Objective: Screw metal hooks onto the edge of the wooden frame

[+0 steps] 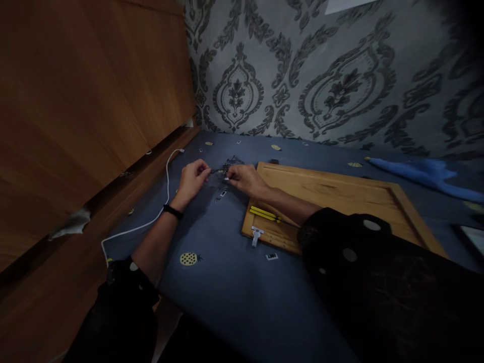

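Observation:
My left hand point(193, 180) is closed in a pinch just left of a scattered pile of small dark screws point(232, 161). Whatever lies between its fingertips is too small to name. Close by on the right, my right hand point(245, 180) also has thumb and fingers pressed together, at the near side of the pile. A tiny pale spot shows at its fingertips, but I cannot make out what it is. Several loose screws lie on the blue patterned cloth below the hands. My right forearm crosses a wooden panel point(325, 189) with a raised border.
On the panel's near left corner are a yellow-handled screwdriver point(264, 214) and a metal hinge point(256, 235). A white cable point(168, 184) runs along the left, beside a wooden cabinet point(94, 85). Blue fabric point(419, 171) lies at the far right. A patterned wall stands behind.

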`<action>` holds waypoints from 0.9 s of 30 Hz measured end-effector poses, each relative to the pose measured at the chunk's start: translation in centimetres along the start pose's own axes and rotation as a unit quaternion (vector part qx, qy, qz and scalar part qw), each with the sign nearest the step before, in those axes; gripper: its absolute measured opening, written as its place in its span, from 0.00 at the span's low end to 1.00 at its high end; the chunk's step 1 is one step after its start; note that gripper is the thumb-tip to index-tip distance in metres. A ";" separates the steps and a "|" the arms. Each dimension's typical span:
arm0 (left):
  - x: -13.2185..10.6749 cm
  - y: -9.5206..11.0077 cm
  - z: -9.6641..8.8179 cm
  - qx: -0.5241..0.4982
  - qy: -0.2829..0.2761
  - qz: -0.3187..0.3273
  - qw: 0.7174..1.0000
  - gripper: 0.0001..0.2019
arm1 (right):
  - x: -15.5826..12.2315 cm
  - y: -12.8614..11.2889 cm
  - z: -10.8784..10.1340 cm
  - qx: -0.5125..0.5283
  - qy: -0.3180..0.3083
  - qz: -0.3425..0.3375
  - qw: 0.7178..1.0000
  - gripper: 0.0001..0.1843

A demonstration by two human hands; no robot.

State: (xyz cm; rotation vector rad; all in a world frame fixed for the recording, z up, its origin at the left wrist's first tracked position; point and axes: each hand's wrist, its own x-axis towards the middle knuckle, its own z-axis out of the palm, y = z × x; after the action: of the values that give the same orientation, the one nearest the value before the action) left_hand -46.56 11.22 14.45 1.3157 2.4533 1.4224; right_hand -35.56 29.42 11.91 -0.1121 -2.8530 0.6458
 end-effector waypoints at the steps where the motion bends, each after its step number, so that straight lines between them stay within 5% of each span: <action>1: 0.0 -0.1 0.0 -0.011 0.001 -0.003 1.000 0.04 | -0.1 0.0 0.0 -0.010 -0.009 -0.007 1.000 0.21; 13: 0.1 -0.4 0.1 -0.098 -0.024 -0.017 0.995 0.04 | -0.7 0.4 -1.7 -0.102 -0.068 -0.056 0.991 0.16; 16: 0.0 -0.2 0.2 -0.125 -0.049 -0.015 0.991 0.04 | -1.1 0.0 -2.3 -0.090 -0.048 -0.053 0.993 0.09; 27: -0.6 1.3 0.3 -0.227 -0.169 -0.024 0.959 0.12 | -5.5 -3.0 -3.4 0.069 0.068 -0.013 0.995 0.23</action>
State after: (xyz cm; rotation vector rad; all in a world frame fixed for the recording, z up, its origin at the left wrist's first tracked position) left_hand -45.20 11.31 15.00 1.2543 1.7955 1.4804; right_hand -29.50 27.48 15.12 -0.0926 -2.6663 0.7960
